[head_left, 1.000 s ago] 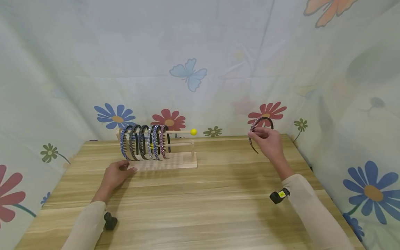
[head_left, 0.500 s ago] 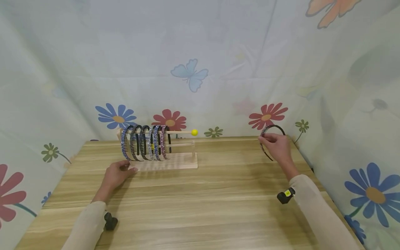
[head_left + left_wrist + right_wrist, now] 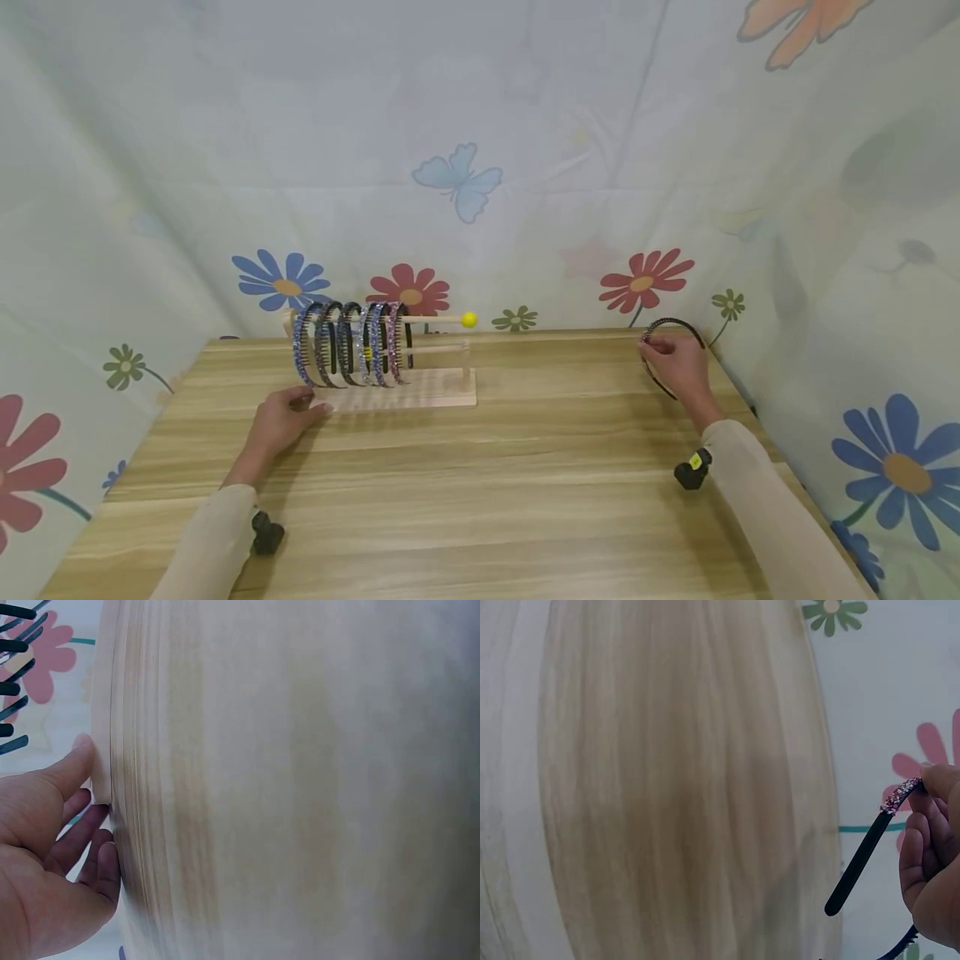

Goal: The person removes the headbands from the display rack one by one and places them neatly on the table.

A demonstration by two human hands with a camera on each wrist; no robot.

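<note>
My right hand [image 3: 684,371] pinches a black toothed headband [image 3: 856,866] between thumb and fingers, over the table's far right part. Pink and silver sparkles cover part of its band in the right wrist view. On the left, my left hand [image 3: 276,421] grips the near left corner of a wooden headband stand [image 3: 438,393], with the thumb against its base and the fingers at its end. Several sparkly headbands [image 3: 302,346] in blue, dark, silver and pink hang side by side on the stand's upper rod. A yellow ball [image 3: 469,320] caps that rod's right end.
The wood-grain table [image 3: 480,500] runs under both arms. A flower-printed cloth [image 3: 525,233] stands behind the table and along its sides. A lower wooden rod [image 3: 442,347] on the stand ends at a short post.
My right hand has carried the headband to the right and down, toward the table's far right corner. The left hand and the stand have stayed in place.
</note>
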